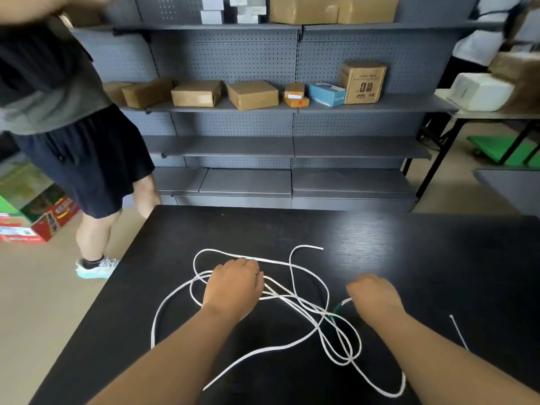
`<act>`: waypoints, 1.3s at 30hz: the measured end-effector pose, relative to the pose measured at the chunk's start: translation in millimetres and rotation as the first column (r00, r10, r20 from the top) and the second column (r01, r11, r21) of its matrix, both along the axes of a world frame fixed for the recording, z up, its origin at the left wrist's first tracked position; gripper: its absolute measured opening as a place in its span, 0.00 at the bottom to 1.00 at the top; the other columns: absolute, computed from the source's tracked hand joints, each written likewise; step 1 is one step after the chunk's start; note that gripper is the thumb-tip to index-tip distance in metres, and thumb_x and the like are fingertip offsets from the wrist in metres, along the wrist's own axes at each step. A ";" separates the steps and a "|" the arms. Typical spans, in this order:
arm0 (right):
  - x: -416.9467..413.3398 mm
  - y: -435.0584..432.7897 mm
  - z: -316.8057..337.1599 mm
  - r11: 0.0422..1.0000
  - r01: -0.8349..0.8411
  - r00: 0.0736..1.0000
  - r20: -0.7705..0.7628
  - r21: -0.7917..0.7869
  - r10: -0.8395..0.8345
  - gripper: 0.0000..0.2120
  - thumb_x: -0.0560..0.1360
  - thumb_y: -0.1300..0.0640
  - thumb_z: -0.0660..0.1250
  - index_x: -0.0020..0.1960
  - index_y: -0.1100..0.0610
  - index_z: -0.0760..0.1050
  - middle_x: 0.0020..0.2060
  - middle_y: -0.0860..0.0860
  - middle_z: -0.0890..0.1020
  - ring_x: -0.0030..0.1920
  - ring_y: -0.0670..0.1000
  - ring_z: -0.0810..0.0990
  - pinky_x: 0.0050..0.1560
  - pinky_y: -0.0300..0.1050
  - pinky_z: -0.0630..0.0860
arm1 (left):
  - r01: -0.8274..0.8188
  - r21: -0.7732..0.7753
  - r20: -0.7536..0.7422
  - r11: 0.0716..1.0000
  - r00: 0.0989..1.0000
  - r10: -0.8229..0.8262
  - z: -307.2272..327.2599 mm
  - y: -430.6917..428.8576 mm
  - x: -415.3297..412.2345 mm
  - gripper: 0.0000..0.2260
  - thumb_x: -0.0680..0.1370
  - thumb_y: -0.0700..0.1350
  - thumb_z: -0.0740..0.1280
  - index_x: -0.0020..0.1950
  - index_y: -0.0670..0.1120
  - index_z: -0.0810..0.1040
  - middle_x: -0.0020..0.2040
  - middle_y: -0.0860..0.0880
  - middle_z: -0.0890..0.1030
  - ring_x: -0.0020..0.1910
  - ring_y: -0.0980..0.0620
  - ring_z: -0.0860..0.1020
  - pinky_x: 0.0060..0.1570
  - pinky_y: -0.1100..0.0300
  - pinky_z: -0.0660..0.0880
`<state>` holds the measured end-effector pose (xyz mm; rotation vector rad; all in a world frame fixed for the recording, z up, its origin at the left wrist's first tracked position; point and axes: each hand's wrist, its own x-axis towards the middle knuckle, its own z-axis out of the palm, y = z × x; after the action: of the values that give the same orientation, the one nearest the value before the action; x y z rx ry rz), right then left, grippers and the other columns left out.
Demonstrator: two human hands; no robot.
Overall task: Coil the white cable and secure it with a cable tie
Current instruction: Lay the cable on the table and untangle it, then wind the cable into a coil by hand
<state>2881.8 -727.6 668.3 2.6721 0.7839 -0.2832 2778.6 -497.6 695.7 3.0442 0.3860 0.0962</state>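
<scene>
A long white cable (175,298) lies in loose, tangled loops across the black table (438,258). My left hand (233,283) rests palm down on the loops at the tangle's upper left, fingers curled over the strands. My right hand (375,296) is closed around a stretch of the cable near a dark green wrapped section (339,309). A thin white cable tie (458,331) lies flat on the table to the right of my right forearm, apart from the cable.
Grey pegboard shelving (233,144) with cardboard boxes (252,95) stands behind the table. A person in dark shorts (87,159) stands at the table's far left corner. A side table (496,114) with a white device is at the right; printed cartons (29,211) sit on the floor at left.
</scene>
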 end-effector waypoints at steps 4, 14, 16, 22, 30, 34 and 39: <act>2.3 -22.6 21.9 0.963 0.207 0.971 0.086 0.174 -0.224 0.14 0.75 0.65 0.57 0.56 0.55 0.75 0.54 0.52 0.79 0.57 0.54 0.75 0.53 0.46 0.73 | 0.049 -0.005 0.060 0.999 0.997 -0.049 10.2 -2.3 8.1 0.13 0.80 0.50 0.52 0.51 0.48 0.75 0.50 0.51 0.79 0.50 0.49 0.76 0.49 0.57 0.69; -19.9 14.7 125.7 0.482 0.182 0.957 -0.043 0.857 -0.286 0.05 0.75 0.60 0.65 0.48 0.56 0.80 0.44 0.52 0.82 0.45 0.53 0.78 0.45 0.43 0.71 | 0.212 -0.099 0.231 0.972 0.955 -0.184 67.0 -20.0 13.5 0.12 0.80 0.51 0.54 0.55 0.50 0.75 0.54 0.52 0.78 0.53 0.50 0.76 0.54 0.57 0.70; -34.2 33.5 150.7 0.401 0.102 0.981 -0.026 0.910 -0.190 0.06 0.74 0.63 0.65 0.48 0.58 0.80 0.43 0.51 0.82 0.45 0.51 0.78 0.47 0.42 0.71 | 0.259 -0.247 0.272 0.934 0.943 -0.190 82.6 -22.9 12.0 0.13 0.79 0.51 0.57 0.59 0.50 0.75 0.57 0.52 0.78 0.56 0.52 0.75 0.57 0.59 0.69; -84.8 86.3 211.4 0.192 0.044 0.999 -0.049 0.980 0.022 0.13 0.73 0.68 0.65 0.42 0.51 0.79 0.37 0.42 0.80 0.39 0.40 0.78 0.44 0.33 0.74 | 0.374 -0.574 0.359 0.728 0.914 -0.187 118.9 -18.7 5.9 0.22 0.75 0.50 0.67 0.67 0.54 0.67 0.65 0.55 0.73 0.65 0.56 0.71 0.62 0.63 0.66; -130.4 119.1 265.1 -0.092 0.008 0.998 -0.001 0.996 0.068 0.11 0.74 0.60 0.68 0.39 0.45 0.79 0.40 0.45 0.83 0.43 0.39 0.79 0.43 0.30 0.74 | 0.320 -0.807 0.324 0.497 0.943 -0.080 152.8 18.6 -20.1 0.05 0.75 0.47 0.68 0.42 0.48 0.79 0.38 0.53 0.80 0.38 0.57 0.76 0.40 0.68 0.71; -135.2 118.2 271.5 -0.275 0.050 0.997 -0.030 0.960 0.074 0.09 0.73 0.62 0.69 0.40 0.47 0.81 0.40 0.46 0.84 0.43 0.43 0.81 0.47 0.40 0.78 | 0.271 -0.883 0.300 0.383 0.954 0.017 172.0 47.3 -28.9 0.09 0.78 0.46 0.65 0.39 0.47 0.78 0.39 0.51 0.84 0.43 0.51 0.80 0.50 0.54 0.77; -141.6 115.3 265.5 -0.234 0.217 0.965 -0.172 0.948 0.199 0.15 0.72 0.70 0.67 0.48 0.51 0.80 0.41 0.49 0.85 0.46 0.44 0.82 0.45 0.36 0.76 | 0.393 -0.856 0.470 0.336 0.862 0.189 218.1 86.8 -39.1 0.09 0.79 0.41 0.63 0.38 0.42 0.74 0.33 0.46 0.80 0.36 0.50 0.79 0.47 0.52 0.79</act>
<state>2740.2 -612.3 933.8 4.3180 1.6275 0.1908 2739.5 -410.8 913.8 1.7174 0.0949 0.4631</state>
